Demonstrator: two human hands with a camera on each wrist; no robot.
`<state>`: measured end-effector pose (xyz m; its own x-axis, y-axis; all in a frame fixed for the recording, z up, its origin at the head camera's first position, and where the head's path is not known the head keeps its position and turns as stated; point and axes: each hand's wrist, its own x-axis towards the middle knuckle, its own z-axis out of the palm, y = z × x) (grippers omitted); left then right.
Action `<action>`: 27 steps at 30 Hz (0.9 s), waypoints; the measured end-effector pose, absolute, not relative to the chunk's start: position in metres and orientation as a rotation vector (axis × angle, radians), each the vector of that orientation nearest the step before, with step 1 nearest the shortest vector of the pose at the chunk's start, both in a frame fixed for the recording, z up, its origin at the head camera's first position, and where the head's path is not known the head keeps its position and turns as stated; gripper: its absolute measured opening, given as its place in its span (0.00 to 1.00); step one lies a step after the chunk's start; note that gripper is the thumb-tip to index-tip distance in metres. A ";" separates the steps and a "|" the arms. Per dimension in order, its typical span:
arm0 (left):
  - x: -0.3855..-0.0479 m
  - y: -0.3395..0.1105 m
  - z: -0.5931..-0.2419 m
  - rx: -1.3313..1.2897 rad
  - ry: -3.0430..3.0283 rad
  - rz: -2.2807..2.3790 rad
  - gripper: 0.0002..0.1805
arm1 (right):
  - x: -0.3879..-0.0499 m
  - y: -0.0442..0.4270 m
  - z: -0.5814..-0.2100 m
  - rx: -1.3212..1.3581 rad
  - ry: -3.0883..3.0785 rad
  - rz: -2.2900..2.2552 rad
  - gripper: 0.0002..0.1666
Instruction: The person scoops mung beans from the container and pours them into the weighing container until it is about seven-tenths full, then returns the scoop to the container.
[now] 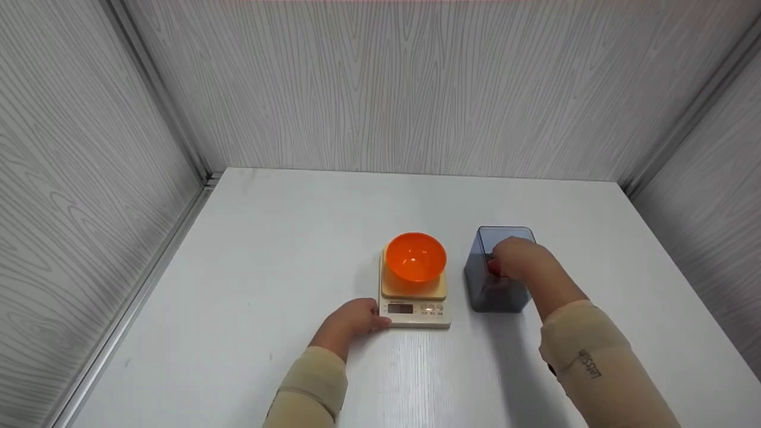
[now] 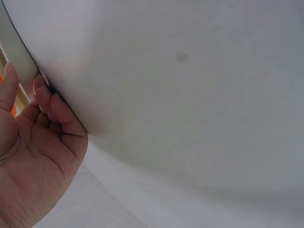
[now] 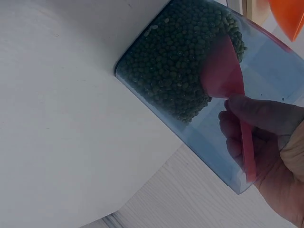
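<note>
Inside the clear bluish container (image 1: 498, 297), my right hand (image 1: 523, 261) grips the handle of a red scoop (image 3: 223, 71). The right wrist view shows the scoop's head partly sunk in green beans (image 3: 166, 61), with the hand (image 3: 266, 137) around its handle. An orange bowl (image 1: 415, 257) sits on the platform of a kitchen scale (image 1: 416, 321), left of the container. My left hand (image 1: 354, 318) holds the scale's front left corner, its thumb on top. In the left wrist view the fingers of that hand (image 2: 42, 147) curl against the scale's edge (image 2: 19, 52).
The white table (image 1: 285, 238) has grey wood-grain panels at the back (image 1: 404, 89), left and right. A metal strip (image 1: 137, 291) runs along the table's left side.
</note>
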<state>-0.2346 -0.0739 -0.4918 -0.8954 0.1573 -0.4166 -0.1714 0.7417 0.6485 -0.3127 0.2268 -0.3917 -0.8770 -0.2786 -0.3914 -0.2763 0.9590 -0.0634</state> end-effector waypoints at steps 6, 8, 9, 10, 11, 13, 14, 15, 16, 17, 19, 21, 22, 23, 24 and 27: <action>-0.235 -0.073 -0.493 -0.012 2.508 0.976 0.13 | -0.311 0.229 -0.392 -0.489 2.760 -0.022 0.05; -0.235 -0.073 -0.493 -0.020 2.507 0.972 0.13 | -0.309 0.231 -0.391 -0.525 2.767 -0.061 0.04; -0.234 -0.073 -0.493 -0.026 2.503 0.975 0.13 | -0.308 0.232 -0.391 -0.539 2.770 -0.082 0.04; -0.234 -0.073 -0.493 -0.029 2.500 0.979 0.13 | -0.308 0.234 -0.391 -0.546 2.775 -0.102 0.05; -0.234 -0.073 -0.493 -0.030 2.497 0.982 0.13 | -0.307 0.235 -0.390 -0.551 2.777 -0.128 0.06; -0.234 -0.073 -0.493 -0.026 2.497 0.986 0.13 | -0.306 0.237 -0.391 -0.580 2.789 -0.139 0.07; -0.234 -0.073 -0.492 -0.026 2.495 0.987 0.13 | -0.306 0.239 -0.391 -0.593 2.795 -0.140 0.07; -0.234 -0.073 -0.492 -0.028 2.493 0.987 0.13 | -0.306 0.241 -0.391 -0.611 2.805 -0.136 0.07; -0.234 -0.073 -0.493 -0.028 2.494 0.982 0.13 | -0.305 0.242 -0.392 -0.629 2.816 -0.132 0.07; -0.234 -0.072 -0.493 -0.027 2.495 0.977 0.14 | -0.305 0.244 -0.392 -0.644 2.826 -0.136 0.06; -0.234 -0.071 -0.493 -0.034 2.496 0.969 0.14 | -0.304 0.247 -0.393 -0.677 2.855 -0.136 0.06; -0.234 -0.071 -0.493 -0.037 2.498 0.968 0.14 | -0.303 0.250 -0.393 -0.702 2.884 -0.136 0.06; -0.234 -0.070 -0.492 -0.042 2.500 0.971 0.14 | -0.303 0.251 -0.393 -0.717 2.897 -0.137 0.05; -0.234 -0.070 -0.492 -0.048 2.501 0.974 0.14 | -0.302 0.252 -0.394 -0.730 2.908 -0.138 0.05; -0.234 -0.070 -0.491 -0.056 2.503 0.977 0.14 | -0.302 0.253 -0.394 -0.744 2.919 -0.134 0.04; -0.233 -0.071 -0.490 -0.077 2.508 0.982 0.14 | -0.301 0.257 -0.394 -0.796 2.941 -0.139 0.02</action>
